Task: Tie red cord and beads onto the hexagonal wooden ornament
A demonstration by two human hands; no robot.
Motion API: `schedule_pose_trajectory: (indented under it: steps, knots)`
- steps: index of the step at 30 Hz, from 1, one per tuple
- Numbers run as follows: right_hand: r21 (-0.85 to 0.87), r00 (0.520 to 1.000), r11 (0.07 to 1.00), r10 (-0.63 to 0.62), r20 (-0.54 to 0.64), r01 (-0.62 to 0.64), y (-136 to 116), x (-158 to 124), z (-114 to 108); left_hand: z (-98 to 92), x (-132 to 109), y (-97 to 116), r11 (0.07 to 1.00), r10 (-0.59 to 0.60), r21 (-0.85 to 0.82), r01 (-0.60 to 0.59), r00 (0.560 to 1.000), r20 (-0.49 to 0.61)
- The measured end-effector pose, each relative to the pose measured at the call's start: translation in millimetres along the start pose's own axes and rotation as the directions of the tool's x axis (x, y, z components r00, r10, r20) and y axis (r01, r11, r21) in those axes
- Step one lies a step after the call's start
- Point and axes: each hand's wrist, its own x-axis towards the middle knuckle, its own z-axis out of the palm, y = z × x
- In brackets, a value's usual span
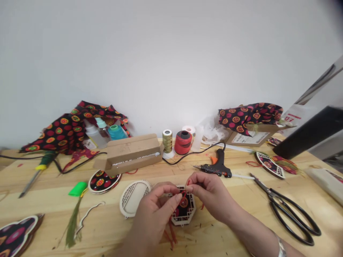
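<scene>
An octagonal wooden lattice frame (192, 207), backed with dark flower-patterned fabric, lies on the table beneath both hands. My left hand (155, 217) is closed in a pinch at the frame's left side, with strands of a red cord (173, 235) trailing below it. Thumb and forefinger of my right hand (213, 194) pinch the same cord at the frame's top edge, where a short red bit pokes above the fingers. Part of the frame and the cord's middle are hidden by my fingers. A round pale wooden frame (132, 198) lies just left of my left hand.
Large black-handled scissors (289, 214) and a glue gun (218, 166) lie to the right. Behind stand a cardboard box (134, 151), a gold thread spool (167, 142) and a red thread spool (183, 142). A green tassel (73, 225) and a screwdriver (37, 171) lie left.
</scene>
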Motion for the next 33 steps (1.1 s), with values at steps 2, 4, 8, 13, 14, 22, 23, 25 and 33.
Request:
schedule_pose_trajectory:
  steps: [2,4,8,13,14,22,23,25,33]
  knots:
    - [-0.057,1.0,0.998,-0.022,-0.002,0.022,1,0,0,-0.7,1,2,0.997,0.049,0.054,-0.049,0.999,-0.011]
    - [-0.12,0.999,0.991,-0.053,-0.002,0.053,1,0,0,-2.4,2,2,0.995,0.04,0.088,-0.041,0.999,0.015]
    - [-0.254,0.988,0.956,-0.154,0.0,0.148,-1,-1,1,-7.2,3,2,0.998,-0.044,0.039,0.042,0.998,0.052]
    - [-0.322,0.975,0.922,-0.223,0.017,0.217,0,-1,0,-9.4,0,-1,0.996,-0.064,-0.054,0.07,0.992,0.106]
    - [-0.326,0.972,0.917,-0.236,0.021,0.229,1,-1,0,-8.9,-1,-1,0.993,-0.086,-0.071,0.098,0.985,0.148]
    - [-0.322,0.956,0.903,-0.291,0.028,0.284,5,1,0,-3.1,-4,-5,0.987,-0.094,-0.109,0.119,0.972,0.216]
    - [-0.324,0.954,0.901,-0.298,0.024,0.289,5,2,-1,-2.8,-4,-6,0.99,-0.086,-0.087,0.106,0.974,0.212]
    - [-0.322,0.953,0.9,-0.302,0.021,0.292,5,2,-1,-2.6,-3,-7,0.994,-0.098,-0.023,0.106,0.973,0.209]
    - [-0.26,0.969,0.937,-0.246,-0.02,0.233,6,2,-5,-6.0,0,-12,0.758,0.393,0.468,-0.453,0.891,0.227]
